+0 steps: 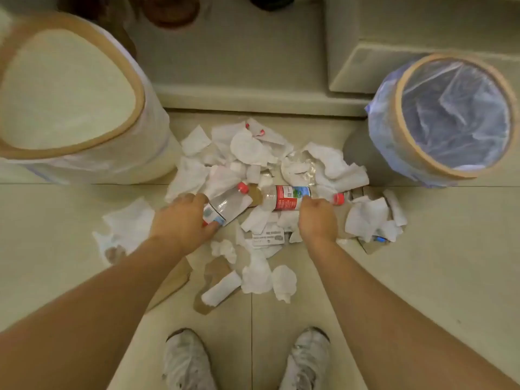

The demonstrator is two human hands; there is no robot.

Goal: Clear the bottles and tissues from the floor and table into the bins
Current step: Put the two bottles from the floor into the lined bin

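A heap of crumpled white tissues (253,153) and brown card scraps covers the floor in the middle. Two clear plastic bottles with red caps lie in it. My left hand (183,218) grips the lower end of the left bottle (229,202), whose cap points up and right. My right hand (318,215) grips the right bottle (284,198), which has a red label and lies sideways with its cap to the right. A bin with a white liner (138,108) stands at the left. A bin with a blue liner (399,142) stands at the right.
A low grey step or plinth (253,99) runs behind the heap. A rolled tissue (221,288) and loose wads lie near my white shoes (185,358). One stained tissue (123,229) lies apart at the left. A crushed clear plastic piece (304,167) sits among the tissues.
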